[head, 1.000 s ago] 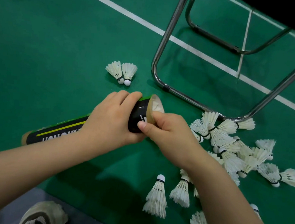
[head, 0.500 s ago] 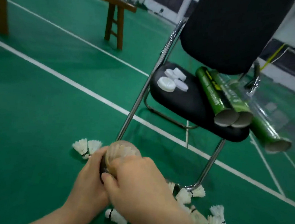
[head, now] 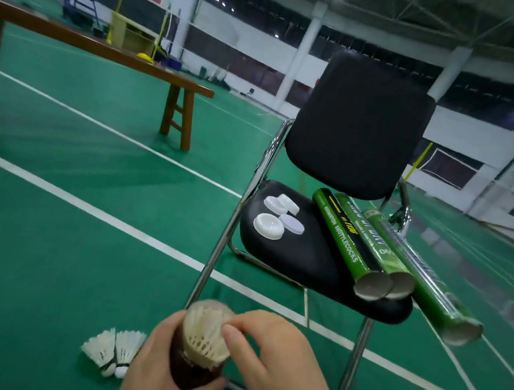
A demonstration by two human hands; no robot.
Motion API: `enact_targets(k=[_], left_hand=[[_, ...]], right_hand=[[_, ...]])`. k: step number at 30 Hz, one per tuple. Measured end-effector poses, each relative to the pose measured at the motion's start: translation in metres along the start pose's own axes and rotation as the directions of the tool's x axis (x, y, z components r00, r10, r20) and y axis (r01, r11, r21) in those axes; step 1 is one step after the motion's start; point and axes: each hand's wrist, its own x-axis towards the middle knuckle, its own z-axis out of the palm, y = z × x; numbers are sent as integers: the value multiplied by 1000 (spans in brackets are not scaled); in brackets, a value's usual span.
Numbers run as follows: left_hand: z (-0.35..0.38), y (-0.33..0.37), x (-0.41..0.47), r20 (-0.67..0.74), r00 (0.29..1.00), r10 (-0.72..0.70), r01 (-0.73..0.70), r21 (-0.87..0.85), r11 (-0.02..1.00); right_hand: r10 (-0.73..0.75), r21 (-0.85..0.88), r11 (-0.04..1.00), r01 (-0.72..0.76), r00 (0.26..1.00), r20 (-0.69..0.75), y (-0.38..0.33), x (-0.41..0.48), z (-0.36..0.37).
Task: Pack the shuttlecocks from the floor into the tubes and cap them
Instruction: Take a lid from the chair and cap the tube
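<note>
The left hand [head: 156,359] is gripping a dark tube [head: 189,372] just above the green floor [head: 61,241], fingers wrapped round it. The right hand [head: 273,359] is curling over the shuttlecock [head: 205,332] poking from the tube's mouth, thumb pressing its feathers. Two loose shuttlecocks [head: 114,349] are lying just left. On the chair [head: 356,125] behind, four white caps [head: 268,226] and three green tubes [head: 347,242] are sitting.

Chair [head: 359,126] at 3 o'clock. On seat [head: 300,259]: caps [head: 268,226] left, three tubes [head: 368,246] right, side by side, ends overhanging front edge. Bench [head: 107,50] behind, 10 o'clock. Fourth tube [head: 195,371] at 6 o'clock, stack of shuttlecocks [head: 205,332] in it. Two loose shuttlecocks [head: 111,349] on floor [head: 64,210], 7 o'clock.
</note>
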Motion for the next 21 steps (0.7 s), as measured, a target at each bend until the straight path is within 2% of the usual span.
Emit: enact_targets(k=[6,9,21], left_hand=[[10,5,30,-4,992,128,-128,-8,992],[12,5,34,-11,994,110,-110,3,994],[18,-4,22,11,994,113,-113,47,992]], right_hand=[[68,127,991,-49,987,-148,10,17,4],[61,121,992,-40,982,-179,12,21,4],[91,153,986,-70,987,-136,19,8,16]])
